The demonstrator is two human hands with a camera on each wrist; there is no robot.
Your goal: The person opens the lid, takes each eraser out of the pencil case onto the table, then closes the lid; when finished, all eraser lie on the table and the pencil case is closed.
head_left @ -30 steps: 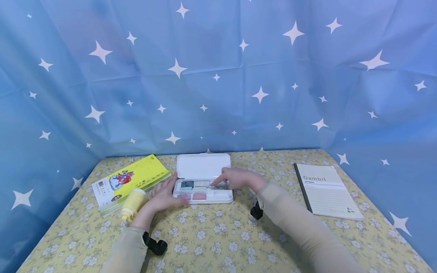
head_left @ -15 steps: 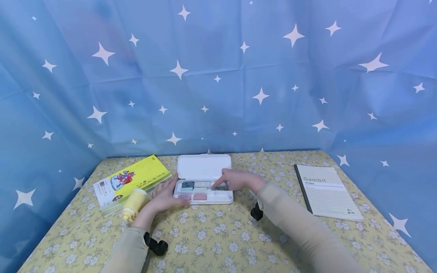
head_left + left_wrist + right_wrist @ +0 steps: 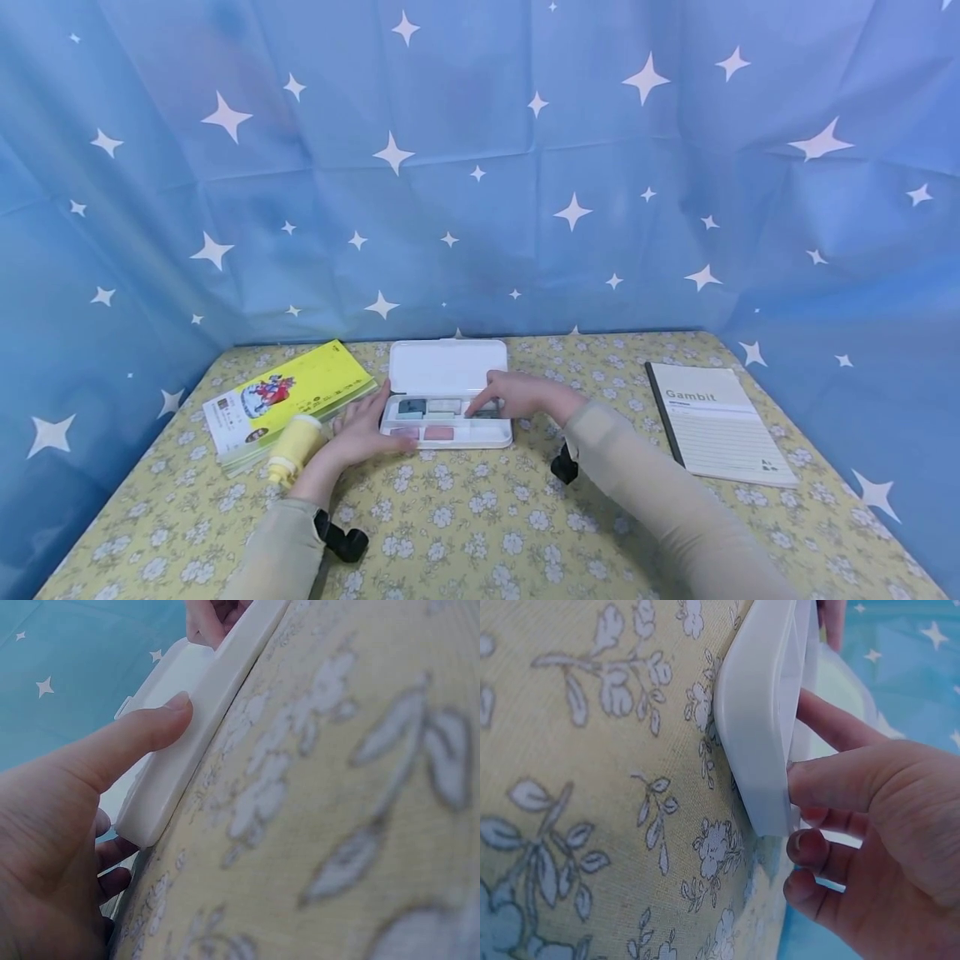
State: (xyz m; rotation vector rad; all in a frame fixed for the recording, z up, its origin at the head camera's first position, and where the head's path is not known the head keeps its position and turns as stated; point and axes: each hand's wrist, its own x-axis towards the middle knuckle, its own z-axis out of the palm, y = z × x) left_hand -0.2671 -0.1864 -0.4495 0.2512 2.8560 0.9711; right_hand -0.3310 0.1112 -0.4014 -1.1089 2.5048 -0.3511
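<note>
At frame centre, a white case is set on the desk, its left end gripped by the left hand. By the right hand, a straight index finger is held inside, thumb at the rim. Blocks are apparently being settled; next, light pressing seems needed.

Your box was white and one block was pink. Your sleeves were cream. You had a yellow counter with white flowers, a blue curtain with white stars, and a pale yellow bottle.
</note>
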